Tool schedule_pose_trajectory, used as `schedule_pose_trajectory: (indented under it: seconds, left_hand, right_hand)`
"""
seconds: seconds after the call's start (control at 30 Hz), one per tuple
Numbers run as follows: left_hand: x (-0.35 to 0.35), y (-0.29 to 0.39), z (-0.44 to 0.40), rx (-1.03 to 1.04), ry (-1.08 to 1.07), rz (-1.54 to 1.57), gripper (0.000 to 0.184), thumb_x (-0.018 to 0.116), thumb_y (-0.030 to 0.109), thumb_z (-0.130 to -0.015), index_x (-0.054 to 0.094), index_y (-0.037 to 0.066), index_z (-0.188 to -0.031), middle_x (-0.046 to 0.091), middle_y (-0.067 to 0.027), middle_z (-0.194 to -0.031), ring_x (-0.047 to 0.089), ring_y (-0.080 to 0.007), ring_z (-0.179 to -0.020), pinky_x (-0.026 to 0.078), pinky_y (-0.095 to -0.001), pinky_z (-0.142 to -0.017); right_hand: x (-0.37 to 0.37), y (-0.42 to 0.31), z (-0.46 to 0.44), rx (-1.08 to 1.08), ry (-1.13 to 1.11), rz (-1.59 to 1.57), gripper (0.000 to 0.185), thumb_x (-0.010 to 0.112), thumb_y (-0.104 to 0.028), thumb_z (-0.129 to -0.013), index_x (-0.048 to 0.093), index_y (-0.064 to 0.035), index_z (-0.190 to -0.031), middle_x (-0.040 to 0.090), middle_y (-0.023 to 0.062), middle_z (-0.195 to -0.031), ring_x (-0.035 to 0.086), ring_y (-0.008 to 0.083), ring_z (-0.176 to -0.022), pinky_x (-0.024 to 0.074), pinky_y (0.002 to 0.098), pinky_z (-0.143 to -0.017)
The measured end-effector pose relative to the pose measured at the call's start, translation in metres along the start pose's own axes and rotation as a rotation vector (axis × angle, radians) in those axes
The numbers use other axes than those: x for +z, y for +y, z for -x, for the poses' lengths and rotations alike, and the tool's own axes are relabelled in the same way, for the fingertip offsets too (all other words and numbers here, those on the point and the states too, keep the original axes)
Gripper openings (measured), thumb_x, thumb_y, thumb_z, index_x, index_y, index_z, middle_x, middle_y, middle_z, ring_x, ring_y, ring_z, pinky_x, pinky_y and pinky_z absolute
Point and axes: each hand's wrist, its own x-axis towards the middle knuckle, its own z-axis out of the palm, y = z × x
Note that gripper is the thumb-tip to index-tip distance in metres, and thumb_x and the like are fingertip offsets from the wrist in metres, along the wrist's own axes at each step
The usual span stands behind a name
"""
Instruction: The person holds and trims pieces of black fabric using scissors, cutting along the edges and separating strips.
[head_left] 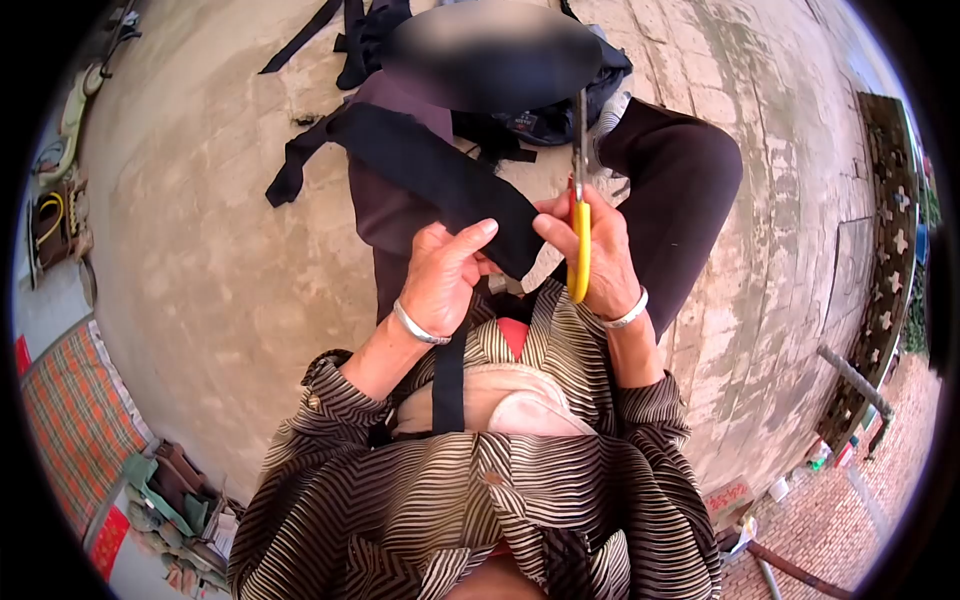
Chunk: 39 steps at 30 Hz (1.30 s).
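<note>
A wide strip of black cloth (430, 165) runs across my lap, its near end between my two hands. My left hand (445, 275) is closed on the strip, with the thumb on top near the end. My right hand (600, 255) holds scissors (580, 225) with yellow and red handles, the blades pointing away from me. The fingertips of that hand are at the strip's right edge; whether they pinch it is hard to tell. A narrow black band (449, 385) hangs down over my front.
More dark cloth and straps (370, 40) lie on the concrete ground (220, 220) beyond my legs. A blurred patch hides part of that pile. To the left is a plaid cloth (80, 420); on the right, a low patterned wall (885, 240) and a metal pipe (855, 380).
</note>
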Motion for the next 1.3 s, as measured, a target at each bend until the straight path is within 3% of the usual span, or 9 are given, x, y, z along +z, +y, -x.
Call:
schedule_pose_trajectory:
  seconds: [0.23, 0.37, 0.5, 0.57, 0.67, 0.8, 0.87, 1.03, 1.3]
  left_hand:
    - [0.0, 0.004, 0.013, 0.069, 0.071, -0.144, 0.018, 0.064, 0.005, -0.091, 0.062, -0.001, -0.108, 0.07, -0.0106, -0.098, 0.068, -0.0151, -0.079, 0.056, -0.0273, -0.067]
    - [0.003, 0.005, 0.021, 0.28, 0.073, -0.273, 0.048, 0.061, -0.004, -0.089, 0.042, -0.004, -0.133, 0.068, -0.0124, -0.103, 0.066, -0.0128, -0.086, 0.055, -0.025, -0.073]
    - [0.001, 0.01, 0.027, 0.468, 0.03, -0.431, 0.077, 0.056, -0.01, -0.089, 0.014, 0.001, -0.153, 0.068, -0.013, -0.107, 0.063, -0.0093, -0.094, 0.051, -0.0223, -0.085]
    - [0.005, 0.012, 0.028, 0.506, 0.062, -0.447, 0.078, 0.056, -0.011, -0.088, 0.018, 0.004, -0.154, 0.066, -0.0048, -0.096, 0.058, -0.0035, -0.079, 0.047, -0.0165, -0.073]
    - [0.002, 0.02, 0.031, 0.494, 0.049, -0.822, 0.055, 0.063, -0.007, -0.085, 0.051, 0.0, -0.138, 0.043, 0.009, -0.073, 0.03, 0.0017, -0.059, 0.024, -0.015, -0.054]
    - [0.011, 0.03, 0.031, 0.371, 0.018, -0.816, 0.052, 0.066, -0.005, -0.084, 0.054, -0.001, -0.135, 0.04, 0.0106, -0.071, 0.031, 0.0019, -0.059, 0.025, -0.0145, -0.055]
    - [0.011, 0.03, 0.029, 0.413, -0.034, -0.646, 0.054, 0.06, -0.013, -0.083, 0.054, -0.002, -0.135, 0.045, 0.0042, -0.083, 0.04, -0.0008, -0.066, 0.037, -0.0162, -0.058]
    - [0.012, 0.038, 0.028, 0.409, -0.057, -0.608, 0.058, 0.061, -0.011, -0.083, 0.05, -0.001, -0.139, 0.045, 0.0037, -0.086, 0.041, -0.0013, -0.07, 0.036, -0.0156, -0.061]
    - [0.017, 0.043, 0.014, 0.448, -0.075, -0.542, 0.062, 0.064, -0.009, -0.081, 0.047, -0.003, -0.14, 0.052, 0.0018, -0.085, 0.049, -0.0035, -0.074, 0.041, -0.0178, -0.065]
  right_hand:
    - [0.018, -0.005, 0.007, -0.022, 0.035, -0.001, 0.024, 0.073, 0.001, -0.077, 0.051, -0.006, -0.085, 0.044, -0.0056, -0.072, 0.041, 0.0042, -0.064, 0.0347, 0.0211, -0.057]
    - [0.023, -0.008, 0.015, 0.078, 0.104, -0.137, 0.023, 0.072, 0.002, -0.077, 0.052, -0.0062, -0.085, 0.049, -0.0035, -0.073, 0.045, 0.0047, -0.06, 0.035, 0.0211, -0.053]
    - [0.028, -0.01, 0.021, 0.036, 0.085, -0.186, 0.022, 0.072, 0.003, -0.078, 0.053, -0.0047, -0.086, 0.053, -0.0007, -0.075, 0.052, 0.0058, -0.057, 0.0472, 0.0213, -0.049]
    - [0.029, -0.012, 0.024, 0.045, 0.084, -0.212, 0.022, 0.072, 0.003, -0.078, 0.053, -0.0041, -0.086, 0.054, 0.0001, -0.075, 0.054, 0.0064, -0.056, 0.0525, 0.0225, -0.048]
    - [0.03, -0.015, 0.025, 0.01, 0.103, -0.175, 0.022, 0.071, 0.004, -0.079, 0.053, -0.0038, -0.088, 0.054, 0.0004, -0.076, 0.055, 0.0066, -0.056, 0.0535, 0.0225, -0.05]
    - [0.031, -0.016, 0.025, -0.027, 0.116, -0.125, 0.019, 0.07, 0.004, -0.082, 0.053, -0.0031, -0.089, 0.054, 0.0009, -0.075, 0.055, 0.0064, -0.056, 0.0495, 0.0203, -0.051]
    - [0.028, -0.017, 0.026, 0.031, 0.128, -0.221, 0.018, 0.069, 0.003, -0.084, 0.053, -0.003, -0.089, 0.054, 0.0006, -0.074, 0.054, 0.0062, -0.056, 0.047, 0.0194, -0.05]
    - [-0.006, -0.017, 0.041, 0.014, 0.063, 0.226, 0.017, 0.071, -0.005, -0.085, 0.055, -0.0019, -0.083, 0.054, -0.0014, -0.066, 0.048, 0.0051, -0.058, 0.0391, 0.0207, -0.052]
    - [-0.048, -0.031, 0.089, 0.169, -0.163, 0.442, 0.04, 0.075, -0.035, -0.083, 0.055, -0.0004, -0.083, 0.047, 0.0024, -0.063, 0.042, 0.0098, -0.06, 0.0387, 0.0273, -0.055]
